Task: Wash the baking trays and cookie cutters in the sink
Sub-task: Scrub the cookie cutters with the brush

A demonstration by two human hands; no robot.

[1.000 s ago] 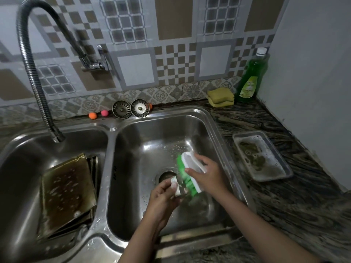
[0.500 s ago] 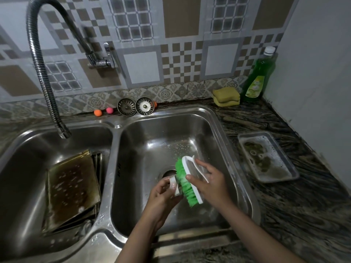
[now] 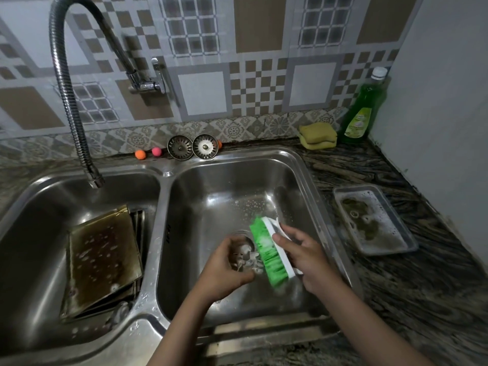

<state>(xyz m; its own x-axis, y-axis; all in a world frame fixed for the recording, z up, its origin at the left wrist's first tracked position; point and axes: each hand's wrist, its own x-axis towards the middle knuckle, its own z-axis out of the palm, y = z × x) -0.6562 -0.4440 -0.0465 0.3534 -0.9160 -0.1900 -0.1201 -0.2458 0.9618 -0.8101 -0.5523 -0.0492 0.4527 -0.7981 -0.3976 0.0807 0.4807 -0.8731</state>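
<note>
Over right basin (image 3: pixel 290 180) of double sink: left hand (image 3: pixel 224 270) curled round small metal cookie cutter (image 3: pixel 244 256), soapy, held just above the drain. Right hand (image 3: pixel 309 262) grips white back of scrub brush (image 3: pixel 269 253), green bristles pressed against the cutter.

Risks, as judged: cutter is small and slick with suds; a hard brush stroke could knock it from the fingers and drop it at the open drain, since both strainers (image 3: pixel 192 147) sit out on the back ledge. Thin cutter edge may nick fingers.

Containers: left basin (image 3: pixel 39 207) holds stack of greasy baking trays (image 3: pixel 103 257), leaning, top one browned and flecked with foam. Faucet (image 3: pixel 68 96) hangs over that basin; no water seen running. On desk (image 3: pixel 422 286) right of sink, shallow metal tray (image 3: pixel 375 220) with sudsy, greenish residue. Sponges (image 3: pixel 318 134) and green soap bottle (image 3: pixel 363 112) in back corner.
</note>
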